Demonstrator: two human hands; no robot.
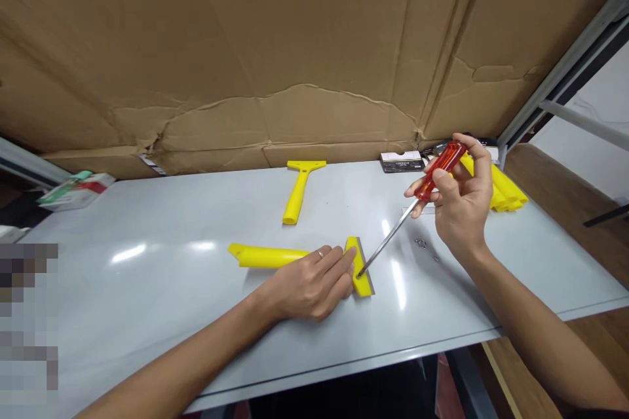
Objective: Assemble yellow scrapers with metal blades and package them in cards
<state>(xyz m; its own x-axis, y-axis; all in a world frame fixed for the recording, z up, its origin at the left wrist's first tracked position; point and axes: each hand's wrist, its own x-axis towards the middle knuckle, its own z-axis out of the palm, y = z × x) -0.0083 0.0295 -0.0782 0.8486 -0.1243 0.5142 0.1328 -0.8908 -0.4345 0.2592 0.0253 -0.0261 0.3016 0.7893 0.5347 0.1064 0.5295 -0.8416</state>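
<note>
A yellow scraper (272, 256) lies on the table, its handle pointing left and its blade edge facing right. My left hand (314, 285) presses on it near the head, fingers wrapped over the neck. In my right hand (462, 200) is a screwdriver (445, 170) with a clear red handle, gripped between thumb and fingers. Its long metal shaft slants down to the left, and the tip meets a screw in the scraper head (362, 281). Several small screws (420, 243) lie on the table below my right hand.
Another yellow scraper (298, 193) lies farther back. Yellow handles (506, 190) are piled at the right, beside black-and-white packages (401, 162). A small box (78, 190) sits at the far left. Cardboard (275, 46) stands along the back of the white table (162, 321); a metal frame (565, 65) rises at the right.
</note>
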